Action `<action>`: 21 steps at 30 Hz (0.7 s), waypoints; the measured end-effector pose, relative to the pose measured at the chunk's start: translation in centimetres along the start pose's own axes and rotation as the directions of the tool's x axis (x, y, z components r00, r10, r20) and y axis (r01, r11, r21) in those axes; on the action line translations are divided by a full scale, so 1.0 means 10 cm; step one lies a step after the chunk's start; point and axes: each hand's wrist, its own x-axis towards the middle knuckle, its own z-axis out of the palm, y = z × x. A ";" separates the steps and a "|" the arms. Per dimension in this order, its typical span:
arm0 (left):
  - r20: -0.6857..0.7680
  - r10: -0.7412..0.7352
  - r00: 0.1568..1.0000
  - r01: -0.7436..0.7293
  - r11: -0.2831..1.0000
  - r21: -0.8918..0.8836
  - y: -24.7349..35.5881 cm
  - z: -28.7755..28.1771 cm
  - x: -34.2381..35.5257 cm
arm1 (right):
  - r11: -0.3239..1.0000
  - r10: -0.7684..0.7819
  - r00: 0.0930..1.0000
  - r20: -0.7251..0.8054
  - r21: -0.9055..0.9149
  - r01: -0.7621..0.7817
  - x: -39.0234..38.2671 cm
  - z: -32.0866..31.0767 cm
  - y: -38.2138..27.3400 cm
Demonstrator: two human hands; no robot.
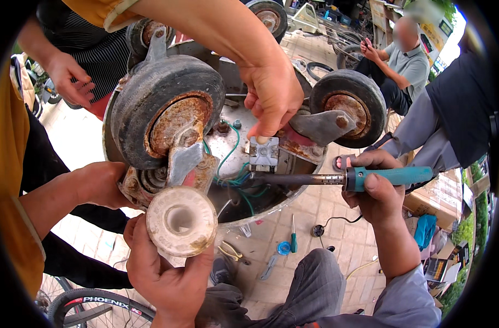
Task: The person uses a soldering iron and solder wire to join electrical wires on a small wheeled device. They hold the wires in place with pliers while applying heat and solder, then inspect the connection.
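Note:
My left hand (167,279) grips a dirty white spool (167,224) below the left caster. In my right hand (372,194) is a soldering iron (397,176) with a teal handle, its dark shaft reaching left into green wires (230,156) inside the round metal housing (301,188). The tip is hard to make out. Just above it, a co-worker's hand (268,93) presses on a small square metal component (263,156). Another hand (104,183) of a co-worker holds the rusty bracket of the large black caster wheel (132,112). A second caster (347,82) sits at the right.
A seated person (408,76) is at back right, another person's legs (435,126) at right. On the paving lie pliers (230,251), a screwdriver (294,240) and a corded round item (317,230). Cardboard boxes (435,197) stand right; a bicycle wheel (69,303) is bottom left.

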 end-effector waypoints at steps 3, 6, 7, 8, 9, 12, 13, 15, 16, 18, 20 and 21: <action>-0.002 -0.020 1.000 0.020 1.000 -0.017 0.02 0.00 0.00 | 1.000 0.029 0.999 -0.025 -0.003 -0.029 -0.01 0.02 -0.02; -0.006 -0.010 1.000 0.010 1.000 -0.012 0.01 -0.02 -0.01 | 0.999 0.027 1.000 -0.008 0.023 -0.027 -0.01 0.02 -0.03; -0.006 -0.017 1.000 0.017 1.000 -0.008 0.01 -0.02 0.00 | 0.999 0.029 1.000 -0.003 0.031 -0.029 -0.01 0.04 -0.03; -0.006 -0.024 1.000 0.024 1.000 -0.004 0.02 -0.02 0.00 | 0.999 0.031 1.000 0.001 0.040 -0.031 0.00 0.05 -0.03; -0.006 -0.031 1.000 0.031 1.000 0.000 0.02 -0.01 0.00 | 0.999 0.031 0.999 -0.012 0.022 -0.030 0.00 0.07 -0.03; 0.001 -0.027 1.000 0.027 0.999 -0.017 0.02 -0.02 0.01 | 1.000 0.025 0.999 -0.027 -0.011 -0.025 0.01 0.09 -0.03; 0.003 -0.027 1.000 0.027 0.999 -0.022 0.02 -0.02 0.01 | 1.000 0.024 1.000 -0.019 -0.012 -0.024 0.00 0.06 -0.05; 0.003 -0.025 1.000 0.025 0.999 -0.025 0.03 -0.02 0.02 | 0.999 0.019 1.000 -0.012 -0.033 -0.019 0.00 0.05 -0.09; 0.003 -0.023 1.000 0.023 0.999 -0.023 0.02 -0.02 0.02 | 0.999 0.007 1.000 -0.009 -0.032 -0.007 0.00 0.06 -0.08; -0.002 -0.018 1.000 0.018 1.000 -0.008 0.02 -0.02 0.02 | 0.999 -0.018 1.000 -0.002 -0.030 0.018 0.01 0.08 -0.07; 0.000 -0.018 1.000 0.018 1.000 -0.019 0.02 -0.02 0.02 | 0.997 -0.007 1.000 -0.007 -0.075 0.006 0.02 0.07 -0.09; 0.002 -0.017 1.000 0.017 1.000 -0.023 0.02 -0.02 0.02 | 0.995 -0.001 1.000 -0.010 -0.098 0.000 0.02 0.06 -0.11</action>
